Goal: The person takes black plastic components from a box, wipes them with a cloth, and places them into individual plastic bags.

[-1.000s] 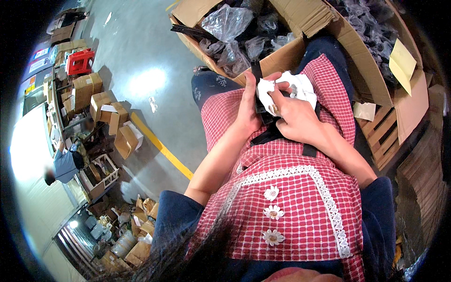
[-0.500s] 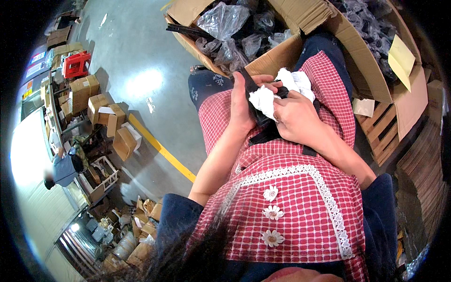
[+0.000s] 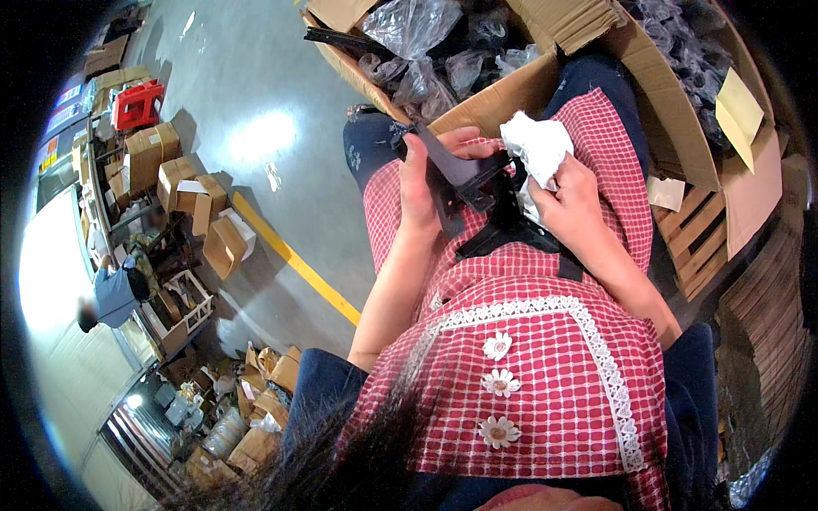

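Observation:
Over my lap, my left hand point(image 3: 424, 183) is wrapped round a black plastic part point(image 3: 464, 175) with a flat panel and bracket-like arms. Its thumb stands up along the near left side, while the fingers pass behind the part. A crumpled white cloth point(image 3: 537, 145) is bunched in my right hand point(image 3: 569, 198), just right of the part. Some of the cloth hangs down beside the part's dark frame; whether it touches there I cannot tell. The lower arms of the part lie close over my red checked apron point(image 3: 511, 272).
Ahead stands an open carton point(image 3: 503, 98) of black parts in clear plastic bags. Another large carton point(image 3: 673, 128) at the right holds more bagged parts, near a wooden pallet point(image 3: 694, 238). Along the left are brown boxes point(image 3: 153, 153), a red plastic item point(image 3: 138, 105) and another person point(image 3: 119, 294).
My right hand has drawn the cloth right, off the part's face. The part now shows more of its panel and arms, tilted differently in my left hand.

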`<state>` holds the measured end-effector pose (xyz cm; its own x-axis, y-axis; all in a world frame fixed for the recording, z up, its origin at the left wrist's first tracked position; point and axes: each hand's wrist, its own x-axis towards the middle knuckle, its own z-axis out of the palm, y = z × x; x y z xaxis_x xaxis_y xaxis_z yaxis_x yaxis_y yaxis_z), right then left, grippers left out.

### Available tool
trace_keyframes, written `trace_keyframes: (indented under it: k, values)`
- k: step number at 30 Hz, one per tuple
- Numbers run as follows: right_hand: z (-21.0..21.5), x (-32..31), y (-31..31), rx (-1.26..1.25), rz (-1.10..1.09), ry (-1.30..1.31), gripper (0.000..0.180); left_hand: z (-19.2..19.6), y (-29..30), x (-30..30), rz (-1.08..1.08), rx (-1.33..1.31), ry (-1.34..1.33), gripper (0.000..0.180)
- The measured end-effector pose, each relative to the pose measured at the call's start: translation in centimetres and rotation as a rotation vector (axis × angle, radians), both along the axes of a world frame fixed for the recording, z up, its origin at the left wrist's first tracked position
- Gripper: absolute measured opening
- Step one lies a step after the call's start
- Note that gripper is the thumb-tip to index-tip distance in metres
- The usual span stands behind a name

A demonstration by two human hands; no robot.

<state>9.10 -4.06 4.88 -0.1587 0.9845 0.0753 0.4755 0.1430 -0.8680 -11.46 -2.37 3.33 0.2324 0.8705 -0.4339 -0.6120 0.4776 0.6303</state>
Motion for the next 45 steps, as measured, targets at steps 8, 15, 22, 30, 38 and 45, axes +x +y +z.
trace_keyframes:
  k: [8, 15, 22, 30, 38, 45]
  values:
    - [-4.0, -0.1, 0.8, -0.061, 0.028, -0.099, 0.037, 0.1, 1.2, 0.3, -0.142, -0.152, -0.074, 0.083]
    - [-3.1, -0.4, 0.3, -0.199, -0.131, 0.259, 0.036, -0.9, 1.1, -1.1, -0.168, -0.209, -0.603, 0.081]
    - [-1.4, -0.7, 0.4, -0.165, -0.182, 0.276, 0.029, -2.1, 1.2, -1.5, -0.154, -0.216, -0.683, 0.051]
    - [0.4, -1.0, 0.5, -0.004, 0.120, 0.166, 0.037, -0.7, 1.1, 0.6, -0.157, -0.198, -0.432, 0.063]
    - [-0.4, -0.8, 0.5, -0.093, -0.205, 0.396, 0.024, -0.7, 1.0, -1.7, -0.265, -0.149, -0.556, 0.082]
    - [-1.8, -0.4, 0.1, -0.450, -0.228, 0.793, 0.020, -0.6, 0.4, -1.9, -0.192, -0.049, -0.660, 0.082]
